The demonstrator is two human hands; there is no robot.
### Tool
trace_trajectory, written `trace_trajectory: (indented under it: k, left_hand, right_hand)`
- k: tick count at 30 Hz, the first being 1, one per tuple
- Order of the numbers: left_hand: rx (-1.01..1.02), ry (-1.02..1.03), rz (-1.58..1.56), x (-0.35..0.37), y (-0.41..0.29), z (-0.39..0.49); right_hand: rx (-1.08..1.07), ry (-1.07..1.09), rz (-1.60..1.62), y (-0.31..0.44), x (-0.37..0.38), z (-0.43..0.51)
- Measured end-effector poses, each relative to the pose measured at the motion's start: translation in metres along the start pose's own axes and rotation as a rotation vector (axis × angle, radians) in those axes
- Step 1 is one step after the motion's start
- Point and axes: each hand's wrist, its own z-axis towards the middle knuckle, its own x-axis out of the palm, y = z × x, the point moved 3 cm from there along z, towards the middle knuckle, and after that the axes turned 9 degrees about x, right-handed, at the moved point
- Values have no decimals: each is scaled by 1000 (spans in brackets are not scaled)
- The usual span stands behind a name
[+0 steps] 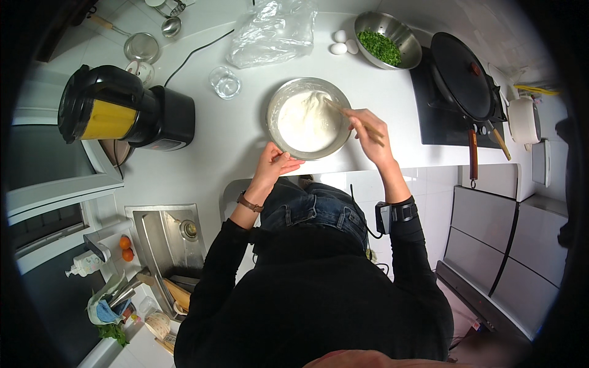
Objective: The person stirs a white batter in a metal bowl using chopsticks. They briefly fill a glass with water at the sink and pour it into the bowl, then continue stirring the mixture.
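Note:
A round metal mixing bowl [309,157] stands near the front edge of the white counter, holding a pale, thick batter [306,122]. Wooden chopsticks [340,108] are gripped in my right hand [370,133], at the bowl's right side. Their tips dip into the batter, where folds and streaks show on its surface. My left hand [276,163] steadies the bowl's lower-left rim, the thumb near the lip and the fingers along the outside below it.
Left stands a black blender [172,117] with yellow contents; two clear glasses [228,86] are nearer. Behind the bowl lie a plastic bag [274,34], three eggs [339,48] and a steel bowl [407,43] of chopped greens. Right is a cooktop [425,106] with a lidded pan [462,76]; lower left, a sink [154,230].

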Motion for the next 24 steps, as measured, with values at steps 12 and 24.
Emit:
trace_trajectory:
  k: [12,24]
  left_hand:
    - [-3,-10,-11,1,2,0]
    - [1,-3,4,1,2,0]
  right_hand:
    - [613,119,587,-44,42,-6]
    - [756,-2,1184,-50,20,-3]
